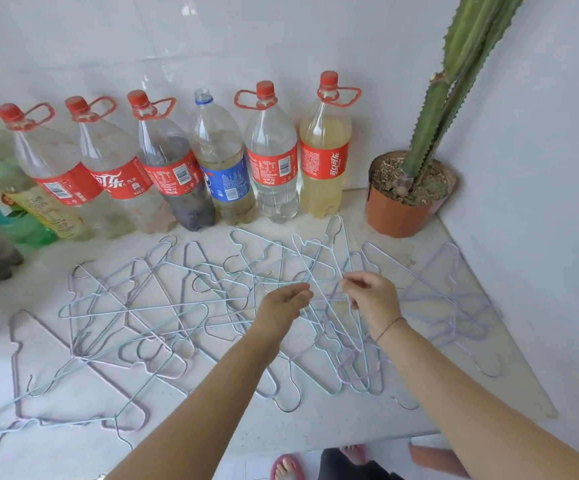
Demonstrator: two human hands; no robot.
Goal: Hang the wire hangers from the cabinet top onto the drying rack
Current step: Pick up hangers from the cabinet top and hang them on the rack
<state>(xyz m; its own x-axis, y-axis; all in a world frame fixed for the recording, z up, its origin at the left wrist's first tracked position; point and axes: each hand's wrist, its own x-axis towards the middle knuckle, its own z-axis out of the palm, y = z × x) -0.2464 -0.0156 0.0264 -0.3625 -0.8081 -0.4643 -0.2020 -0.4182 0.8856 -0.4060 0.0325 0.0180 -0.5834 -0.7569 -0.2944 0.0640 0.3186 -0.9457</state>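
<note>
Wire hangers (153, 308): a loose, tangled pile, pale blue, white and lilac. They lie flat across most of the cabinet top (281, 427), from its left edge to near its right edge, with hooks pointing all ways and many frames overlapping. None is lifted clear of the pile.

Left hand (286, 303): reaches in over the front edge to the middle of the pile, palm down. Its fingertips are pressed together with the thumb on a thin pale wire.

Right hand (373, 299): just beside the left and not touching it. Thumb and forefinger pinch a wire of the same cluster, and the other fingers are curled. A thin red thread bracelet (390, 325) sits on the wrist.

Bottles (274, 161): large plastic soda bottles standing upright in a row along the back edge against the wall (523, 168). Most have red labels, red caps and red carry loops. One has a blue label and no cap. Contents vary: clear, yellowish, dark.

Cactus (426, 133): tall, green and ribbed, in an orange pot (395, 213) at the back right corner, beside the last bottle.

Pink sandals (286, 469): on the person's feet, seen below the front edge.
</note>
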